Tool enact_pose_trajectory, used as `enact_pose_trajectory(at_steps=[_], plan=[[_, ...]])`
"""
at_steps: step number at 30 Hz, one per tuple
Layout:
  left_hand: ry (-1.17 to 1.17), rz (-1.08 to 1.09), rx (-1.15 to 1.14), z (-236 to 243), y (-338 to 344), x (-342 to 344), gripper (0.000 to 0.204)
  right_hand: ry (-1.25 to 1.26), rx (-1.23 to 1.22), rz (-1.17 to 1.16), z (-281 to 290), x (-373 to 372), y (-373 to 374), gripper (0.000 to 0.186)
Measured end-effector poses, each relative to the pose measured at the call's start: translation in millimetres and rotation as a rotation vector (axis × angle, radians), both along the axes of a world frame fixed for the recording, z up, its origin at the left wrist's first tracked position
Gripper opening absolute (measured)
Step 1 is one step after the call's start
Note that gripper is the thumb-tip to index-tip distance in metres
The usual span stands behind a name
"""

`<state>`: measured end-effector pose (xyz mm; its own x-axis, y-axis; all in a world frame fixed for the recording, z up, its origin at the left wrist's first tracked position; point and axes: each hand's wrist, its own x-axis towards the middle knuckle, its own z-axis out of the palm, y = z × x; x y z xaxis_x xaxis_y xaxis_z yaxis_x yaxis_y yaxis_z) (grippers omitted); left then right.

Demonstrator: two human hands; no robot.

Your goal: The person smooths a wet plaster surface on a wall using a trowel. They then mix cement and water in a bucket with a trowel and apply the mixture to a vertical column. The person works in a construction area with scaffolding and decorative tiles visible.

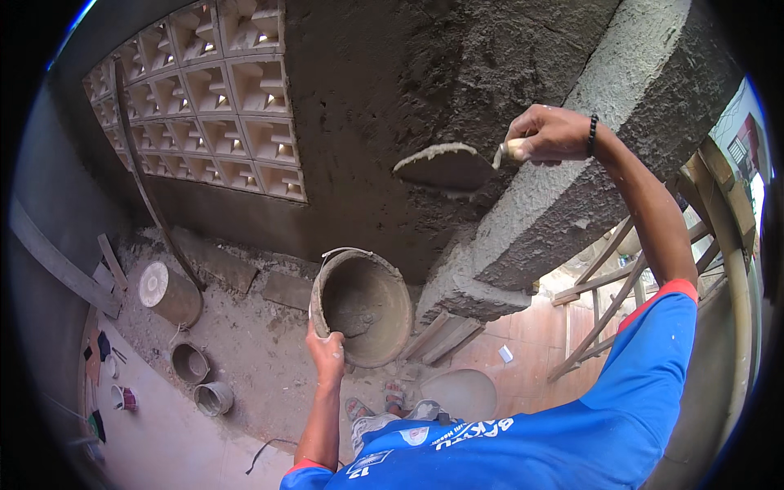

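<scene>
My right hand, with a dark beaded bracelet at its wrist, is closed around the handle of a trowel. The trowel's blade lies against or very near the dark, wet-looking mortar on the wall, and pale mortar lines its upper edge. Below, my left hand grips the rim of a round bucket, which is tilted so that its inside shows. Grey mortar coats the inside and some sits at the bottom. The fingers of my left hand are partly hidden by the rim.
A rough concrete column juts out at the right. Pale vent blocks fill the upper left wall, with a long strip leaning there. A large pail and smaller buckets stand on the floor. Wooden scaffolding is at right.
</scene>
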<state>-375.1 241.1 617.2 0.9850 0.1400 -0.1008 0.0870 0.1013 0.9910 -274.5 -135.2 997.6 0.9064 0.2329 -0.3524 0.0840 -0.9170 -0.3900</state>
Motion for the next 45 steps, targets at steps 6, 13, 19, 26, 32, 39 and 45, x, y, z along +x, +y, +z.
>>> enact_pose_trajectory(at_steps=[6, 13, 19, 26, 32, 39, 45], plan=[[0.083, 0.027, 0.064, -13, 16, -14, 0.058, -0.803, -0.233, -0.271, 91, 25, -67, 0.039], [0.141, -0.096, 0.002, -4, 6, -16, 0.064, -0.547, -0.088, -0.233, -54, -68, -56, 0.033], [0.122, -0.212, -0.067, -51, 0, -28, 0.067, -0.179, 0.308, -0.327, -352, -201, 38, 0.033], [0.083, -0.474, -0.06, -47, -8, -64, 0.069, 0.434, 1.257, -0.948, -417, -302, 187, 0.026], [-0.062, -0.587, -0.047, -22, -39, -83, 0.066, 0.258, 1.775, -1.15, -406, -314, 212, 0.043], [-0.327, -0.659, 0.198, -42, -53, -101, 0.075, 0.081, 1.828, -1.461, -437, -288, 221, 0.023], [-0.143, -0.732, 0.045, -38, -50, -90, 0.07, 0.027, 1.358, -1.383, -431, -274, 216, 0.039]])
